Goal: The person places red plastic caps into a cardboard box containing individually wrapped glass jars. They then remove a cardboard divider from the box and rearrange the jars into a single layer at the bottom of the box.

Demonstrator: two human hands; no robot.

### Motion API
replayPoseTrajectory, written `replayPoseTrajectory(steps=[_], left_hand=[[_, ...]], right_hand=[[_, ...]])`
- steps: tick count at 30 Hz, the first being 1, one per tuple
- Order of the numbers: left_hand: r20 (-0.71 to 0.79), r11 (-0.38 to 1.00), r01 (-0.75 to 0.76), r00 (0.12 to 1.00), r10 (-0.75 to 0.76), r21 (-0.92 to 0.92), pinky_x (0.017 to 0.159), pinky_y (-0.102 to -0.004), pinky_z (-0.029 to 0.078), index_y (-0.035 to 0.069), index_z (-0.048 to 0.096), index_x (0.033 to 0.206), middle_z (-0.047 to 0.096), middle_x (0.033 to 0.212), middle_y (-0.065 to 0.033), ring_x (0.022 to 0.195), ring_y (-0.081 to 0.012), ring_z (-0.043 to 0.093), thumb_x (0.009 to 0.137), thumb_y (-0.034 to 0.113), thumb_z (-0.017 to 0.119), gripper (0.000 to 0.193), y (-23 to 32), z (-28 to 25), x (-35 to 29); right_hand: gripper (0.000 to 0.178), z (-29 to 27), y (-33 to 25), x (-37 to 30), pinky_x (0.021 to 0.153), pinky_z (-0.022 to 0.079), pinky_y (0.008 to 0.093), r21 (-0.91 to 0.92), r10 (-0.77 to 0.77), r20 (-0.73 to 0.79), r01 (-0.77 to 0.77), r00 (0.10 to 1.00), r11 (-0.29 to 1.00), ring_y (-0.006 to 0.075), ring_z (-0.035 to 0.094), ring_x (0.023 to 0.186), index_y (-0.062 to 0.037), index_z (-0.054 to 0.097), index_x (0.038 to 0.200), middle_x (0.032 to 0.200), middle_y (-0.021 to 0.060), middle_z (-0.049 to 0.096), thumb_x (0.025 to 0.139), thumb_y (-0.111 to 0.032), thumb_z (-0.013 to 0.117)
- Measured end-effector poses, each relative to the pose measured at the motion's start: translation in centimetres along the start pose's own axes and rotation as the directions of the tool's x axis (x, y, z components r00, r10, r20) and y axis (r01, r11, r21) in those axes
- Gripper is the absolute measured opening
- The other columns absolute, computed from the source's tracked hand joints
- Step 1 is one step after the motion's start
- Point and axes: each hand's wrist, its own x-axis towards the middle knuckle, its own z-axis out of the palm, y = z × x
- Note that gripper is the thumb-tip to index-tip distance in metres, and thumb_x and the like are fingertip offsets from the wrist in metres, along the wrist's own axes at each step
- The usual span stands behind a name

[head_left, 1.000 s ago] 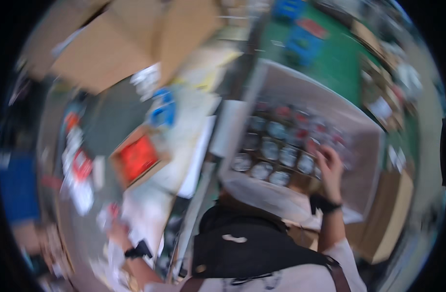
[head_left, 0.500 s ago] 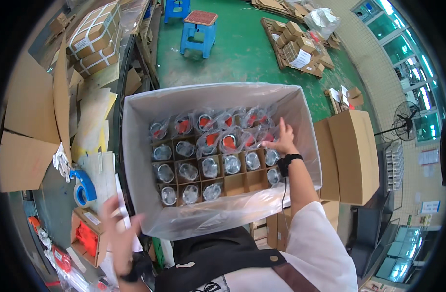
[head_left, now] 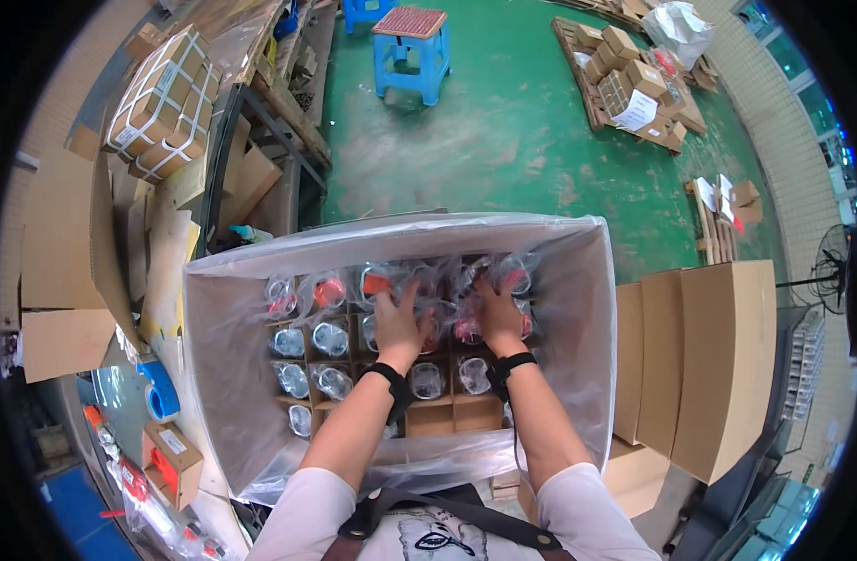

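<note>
A large carton [head_left: 207,346] with a clear plastic liner [head_left: 571,374] stands in front of me. Cardboard dividers [head_left: 430,421] split its inside into cells holding round, silvery objects in clear plastic bags [head_left: 331,338]; their exact kind is unclear. Along the far rows, bagged objects with red-orange parts [head_left: 329,293] lie on top. My left hand [head_left: 400,325] reaches in among these, fingers spread against the bags. Beside it, my right hand [head_left: 500,316] is also down on the far-right bags, its fingers apart. The fingertips of both are partly hidden by plastic.
Flattened or tall brown cartons [head_left: 718,365] stand right of the carton. To the left, a workbench carries strapped boxes [head_left: 167,103], a blue tape roll [head_left: 161,391] and a small box with red items [head_left: 170,463]. A blue stool [head_left: 412,58] and a loaded pallet [head_left: 634,89] are beyond.
My left hand has come from outside the carton's left side into its far rows. The right hand has moved inward from the right wall. The view has shifted.
</note>
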Motion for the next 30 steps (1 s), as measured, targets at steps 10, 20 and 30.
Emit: replayPoseTrajectory(steps=[10, 20, 30], left_hand=[[-0.048, 0.978, -0.201, 0.979, 0.198, -0.062, 0.072, -0.0450, 0.051, 0.005, 0.059, 0.095, 0.062, 0.092, -0.0163, 0.086, -0.0383, 0.061, 0.089, 0.012, 0.057, 0.009, -1.9, -3.0, 0.0], [-0.049, 0.956, -0.215, 0.977, 0.209, -0.198, 0.074, -0.0479, 0.048, 0.001, 0.060, 0.097, 0.061, 0.095, -0.0218, 0.088, -0.0430, 0.059, 0.092, 0.011, 0.054, 0.012, -2.4, -4.9, 1.5], [-0.094, 0.964, -0.204, 0.977, 0.190, -0.170, 0.070, -0.0436, 0.051, 0.004, 0.062, 0.094, 0.064, 0.093, -0.0168, 0.083, -0.0388, 0.062, 0.091, 0.015, 0.059, 0.012, -0.7, -5.0, 0.0]], right_hand=[[0.025, -4.2, 2.4, -1.0, 0.075, 0.051, 0.0453, 0.294, -0.278, -0.321, 0.375, 0.905, 0.879, 0.0398, 0.062, 0.088, -0.0043, 0.065, 0.099, 0.095, 0.0192, 0.065, 0.076, 0.002, 0.057], [0.004, -13.3, -1.8, -5.2, 0.065, 0.049, 0.0319, 0.395, -0.233, -0.382, 0.386, 0.894, 0.834, 0.0253, 0.063, 0.070, -0.0002, 0.065, 0.088, 0.080, 0.0127, 0.064, 0.085, -0.002, 0.066], [0.005, -17.3, -4.2, -7.6, 0.068, 0.049, 0.0320, 0.407, -0.273, -0.297, 0.380, 0.915, 0.831, 0.0252, 0.064, 0.074, -0.0008, 0.065, 0.088, 0.081, 0.0122, 0.065, 0.086, -0.005, 0.066]])
